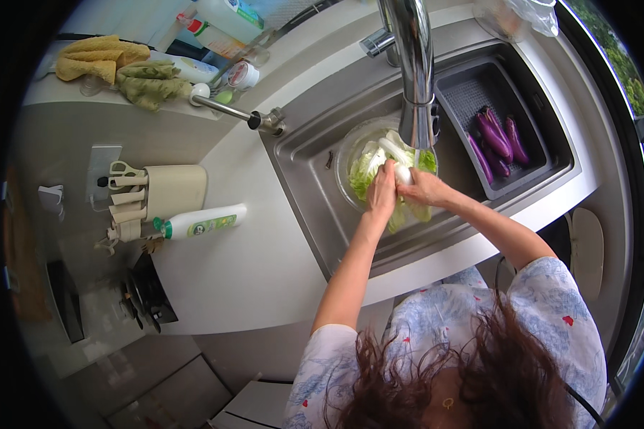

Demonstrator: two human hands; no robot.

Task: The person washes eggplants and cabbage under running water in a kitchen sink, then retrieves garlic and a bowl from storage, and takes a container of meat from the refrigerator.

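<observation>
Under the running faucet (418,123), my left hand (382,187) and my right hand (426,187) hold a leafy vegetable (403,175) by its white stem, its pale green leaves hanging towards me. It is over the near part of a clear bowl (341,174) in the steel sink. More leafy greens (366,166) with white ribs lie in the bowl. The fingers of both hands are close together around the white part, and some fingertips are hidden behind it.
To the right, a grey basket (464,75) in the sink holds several purple eggplants (495,138). A white bottle (206,221) with a green cap lies on the left counter beside a cream knife block (177,193). Cloths (99,56) and bottles stand on the back ledge.
</observation>
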